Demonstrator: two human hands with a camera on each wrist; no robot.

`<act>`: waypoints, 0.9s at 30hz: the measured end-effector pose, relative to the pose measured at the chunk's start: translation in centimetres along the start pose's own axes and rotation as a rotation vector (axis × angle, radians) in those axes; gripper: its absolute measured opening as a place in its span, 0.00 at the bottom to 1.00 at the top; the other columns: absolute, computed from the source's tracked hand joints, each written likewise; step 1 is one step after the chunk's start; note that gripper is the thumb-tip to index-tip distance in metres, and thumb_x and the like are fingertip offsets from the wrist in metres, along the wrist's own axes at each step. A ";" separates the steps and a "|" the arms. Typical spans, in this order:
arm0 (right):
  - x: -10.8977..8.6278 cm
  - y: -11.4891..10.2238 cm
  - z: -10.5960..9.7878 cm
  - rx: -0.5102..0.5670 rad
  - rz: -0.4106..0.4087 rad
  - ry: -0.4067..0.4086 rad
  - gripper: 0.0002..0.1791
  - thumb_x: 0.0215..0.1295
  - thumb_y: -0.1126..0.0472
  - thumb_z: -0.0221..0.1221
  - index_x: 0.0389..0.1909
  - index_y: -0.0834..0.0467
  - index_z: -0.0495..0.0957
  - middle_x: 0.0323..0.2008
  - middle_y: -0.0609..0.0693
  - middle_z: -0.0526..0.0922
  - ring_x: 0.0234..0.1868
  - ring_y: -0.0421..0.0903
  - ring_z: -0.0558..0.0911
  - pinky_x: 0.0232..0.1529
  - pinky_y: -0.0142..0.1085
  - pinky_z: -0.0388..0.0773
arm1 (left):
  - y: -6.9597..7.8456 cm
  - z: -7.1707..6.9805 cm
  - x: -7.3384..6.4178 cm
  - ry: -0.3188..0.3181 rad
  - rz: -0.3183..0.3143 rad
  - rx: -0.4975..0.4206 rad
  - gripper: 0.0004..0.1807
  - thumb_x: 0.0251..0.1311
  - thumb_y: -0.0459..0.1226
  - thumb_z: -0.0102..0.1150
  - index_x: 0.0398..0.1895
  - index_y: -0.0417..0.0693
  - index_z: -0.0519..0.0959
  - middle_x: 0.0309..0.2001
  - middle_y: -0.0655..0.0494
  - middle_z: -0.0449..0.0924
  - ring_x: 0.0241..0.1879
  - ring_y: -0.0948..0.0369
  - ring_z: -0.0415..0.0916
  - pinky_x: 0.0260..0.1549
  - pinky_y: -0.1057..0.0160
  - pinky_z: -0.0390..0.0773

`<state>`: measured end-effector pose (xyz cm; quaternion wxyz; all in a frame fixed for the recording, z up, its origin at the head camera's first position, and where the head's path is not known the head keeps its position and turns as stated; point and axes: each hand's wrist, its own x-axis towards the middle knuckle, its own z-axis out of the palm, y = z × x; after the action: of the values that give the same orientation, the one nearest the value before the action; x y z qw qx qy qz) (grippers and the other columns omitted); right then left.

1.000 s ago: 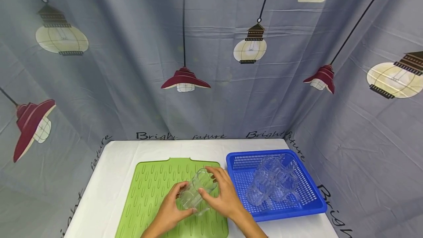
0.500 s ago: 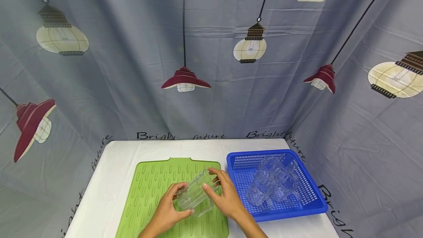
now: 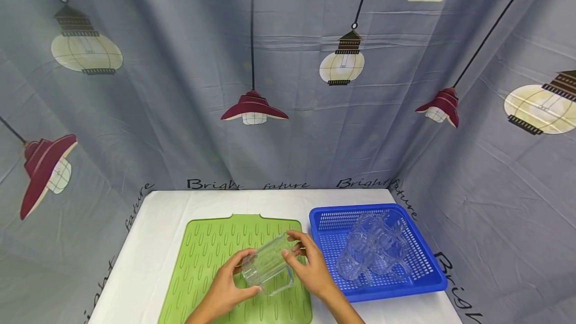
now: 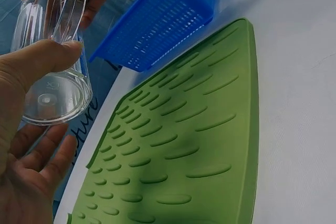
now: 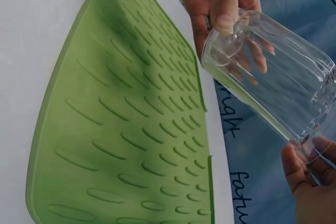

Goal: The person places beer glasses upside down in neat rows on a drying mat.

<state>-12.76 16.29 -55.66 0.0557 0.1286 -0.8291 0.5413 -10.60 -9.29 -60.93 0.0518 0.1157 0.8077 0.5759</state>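
Observation:
A clear glass mug point(image 3: 266, 263) is held tilted above the green mat, its base toward the left and its rim toward the right. My left hand point(image 3: 228, 284) grips the base end, thumb on the near side, as the left wrist view also shows with the mug's round bottom point(image 4: 55, 100). At the rim end my right hand point(image 3: 310, 265) pinches the glass between thumb and fingers. The mug's handle point(image 3: 283, 284) points toward me. Beneath both hands lies the ribbed green mat point(image 3: 211, 244).
To the right stands a blue plastic basket point(image 3: 317, 211) with several clear glass mugs point(image 3: 373, 244) inside. Mat and basket rest on a white-covered table point(image 3: 166, 209). Grey curtains point(image 3: 288, 154) printed with lamps rise behind and at the sides.
The mug has tipped further toward horizontal, its rim swinging to the right and its handle coming round toward me. My right hand has shifted slightly right with the rim.

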 end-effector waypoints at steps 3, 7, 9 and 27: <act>0.0 0.0 -0.1 0.013 -0.008 0.002 0.26 0.74 0.58 0.66 0.71 0.51 0.76 0.58 0.53 0.82 0.45 0.39 0.82 0.54 0.32 0.86 | 0.1 -0.2 0.0 -0.012 0.000 -0.023 0.47 0.51 0.43 0.86 0.75 0.60 0.72 0.67 0.51 0.81 0.62 0.59 0.81 0.63 0.60 0.85; -0.1 0.2 -0.2 0.028 0.000 0.004 0.24 0.76 0.60 0.63 0.70 0.55 0.76 0.58 0.55 0.83 0.46 0.38 0.82 0.54 0.31 0.85 | 0.4 -0.4 0.0 -0.015 0.015 -0.056 0.46 0.52 0.43 0.86 0.75 0.59 0.72 0.67 0.48 0.81 0.63 0.55 0.81 0.64 0.61 0.84; -0.2 0.3 -0.2 0.038 0.003 0.006 0.23 0.78 0.60 0.61 0.70 0.55 0.76 0.57 0.59 0.83 0.47 0.37 0.82 0.52 0.31 0.85 | 0.7 -0.4 0.0 -0.010 0.013 -0.072 0.46 0.51 0.44 0.86 0.75 0.59 0.73 0.66 0.49 0.81 0.62 0.55 0.80 0.65 0.62 0.84; -0.3 1.2 -1.5 -0.065 -0.023 0.119 0.18 0.84 0.59 0.55 0.69 0.53 0.77 0.61 0.50 0.83 0.58 0.46 0.82 0.64 0.39 0.84 | 1.3 -2.2 0.3 0.181 0.058 -0.066 0.39 0.54 0.38 0.84 0.69 0.66 0.78 0.68 0.56 0.81 0.58 0.67 0.81 0.59 0.61 0.85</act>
<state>-12.88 18.17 -56.18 0.1152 0.1038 -0.8398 0.5202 -11.24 -10.84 -58.91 -0.0343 0.0849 0.7861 0.6113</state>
